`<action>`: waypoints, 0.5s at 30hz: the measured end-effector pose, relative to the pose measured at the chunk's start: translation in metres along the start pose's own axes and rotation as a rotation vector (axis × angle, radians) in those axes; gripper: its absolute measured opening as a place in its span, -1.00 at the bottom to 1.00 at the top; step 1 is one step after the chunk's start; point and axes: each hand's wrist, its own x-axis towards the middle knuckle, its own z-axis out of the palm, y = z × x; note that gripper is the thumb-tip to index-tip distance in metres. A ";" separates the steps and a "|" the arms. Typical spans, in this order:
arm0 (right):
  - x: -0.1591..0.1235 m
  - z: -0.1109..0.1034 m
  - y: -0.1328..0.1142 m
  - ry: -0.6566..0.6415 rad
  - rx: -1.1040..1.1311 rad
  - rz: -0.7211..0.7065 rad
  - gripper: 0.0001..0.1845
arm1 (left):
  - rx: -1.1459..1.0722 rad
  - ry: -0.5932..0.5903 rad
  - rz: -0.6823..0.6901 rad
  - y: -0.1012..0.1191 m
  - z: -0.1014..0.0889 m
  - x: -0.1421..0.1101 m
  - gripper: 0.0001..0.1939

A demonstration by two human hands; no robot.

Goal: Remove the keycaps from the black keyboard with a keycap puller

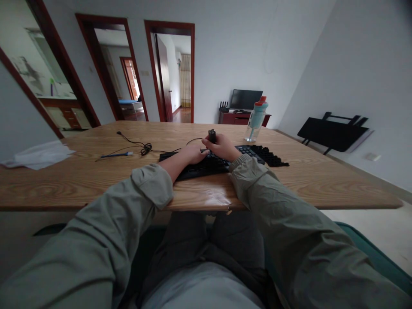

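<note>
A black keyboard point(196, 171) lies on the wooden table in front of me. My right hand point(222, 146) is closed around a short, upright black handle point(211, 135) above the keyboard's middle; the tool's lower end is hidden. Close beside it, my left hand point(193, 153) rests over the keyboard with its fingers bent together near the foot of the tool. What these fingers hold, if anything, is hidden. To the right of the keyboard lies a spread of small black pieces point(270, 156) that look like keycaps.
A clear bottle point(254, 122) with a red lid stands at the back right of the table point(322, 180). To the left lie a coiled black cable point(146, 149), a blue, thin brush-like tool point(117, 154) and a crumpled white sheet point(40, 154).
</note>
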 end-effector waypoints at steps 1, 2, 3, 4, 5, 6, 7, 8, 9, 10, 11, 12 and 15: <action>0.000 0.002 -0.003 -0.006 0.019 -0.005 -0.61 | 0.014 0.016 -0.027 -0.002 -0.001 -0.005 -0.41; 0.000 0.004 -0.007 -0.012 0.040 -0.011 -0.61 | 0.029 0.031 -0.051 -0.004 -0.002 -0.010 -0.40; 0.000 0.006 -0.010 -0.016 0.061 -0.019 -0.60 | 0.043 0.042 -0.073 -0.005 -0.003 -0.016 -0.39; 0.000 0.008 -0.014 -0.020 0.084 -0.025 -0.60 | 0.056 0.037 -0.086 -0.007 -0.004 -0.021 -0.37; 0.001 0.010 -0.017 -0.024 0.108 -0.030 -0.60 | 0.068 0.030 -0.101 -0.009 -0.005 -0.026 -0.34; 0.001 0.012 -0.021 -0.029 0.133 -0.031 -0.61 | 0.079 0.020 -0.114 -0.011 -0.006 -0.030 -0.31; 0.002 0.014 -0.024 -0.034 0.159 -0.026 -0.61 | 0.089 0.012 -0.119 -0.012 -0.006 -0.034 -0.30; 0.002 0.016 -0.026 -0.038 0.186 -0.015 -0.61 | 0.097 0.007 -0.111 -0.013 -0.006 -0.037 -0.30; 0.003 0.018 -0.029 -0.041 0.219 0.003 -0.60 | 0.098 0.005 -0.089 -0.013 -0.006 -0.039 -0.32; 0.003 0.020 -0.030 -0.041 0.256 0.027 -0.59 | 0.092 0.006 -0.053 -0.013 -0.005 -0.040 -0.35; 0.003 0.023 -0.031 -0.036 0.293 0.056 -0.58 | 0.078 0.008 -0.011 -0.012 -0.004 -0.041 -0.37; 0.003 0.025 -0.032 -0.029 0.329 0.088 -0.56 | 0.058 0.010 0.028 -0.011 -0.003 -0.041 -0.40; -0.001 0.033 -0.032 0.007 0.429 0.179 -0.49 | -0.001 -0.012 0.124 -0.006 -0.004 -0.041 -0.47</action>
